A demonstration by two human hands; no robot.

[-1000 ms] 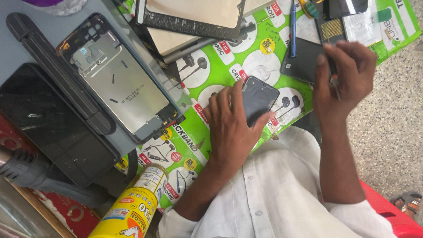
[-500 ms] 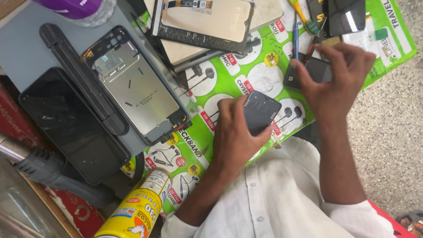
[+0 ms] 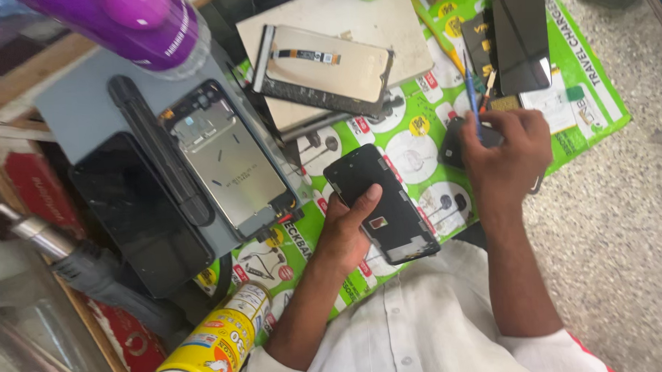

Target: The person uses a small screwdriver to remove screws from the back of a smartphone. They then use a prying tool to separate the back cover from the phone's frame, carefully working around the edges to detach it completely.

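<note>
Two things count here: biggest is the black phone screen panel (image 3: pixel 382 203), gripped by the left hand (image 3: pixel 346 234) at 6 o'clock on the green mat (image 3: pixel 425 126). Right hand (image 3: pixel 505 154) pinches a small dark part (image 3: pixel 457 142) at 3 o'clock. Best held steady, edges only.

Black phone screen (image 3: pixel 382 204) in left hand (image 3: pixel 346 234), dark glossy screen (image 3: pixel 519 35) top right, yellow labelled can (image 3: pixel 213 347) bottom left
</note>
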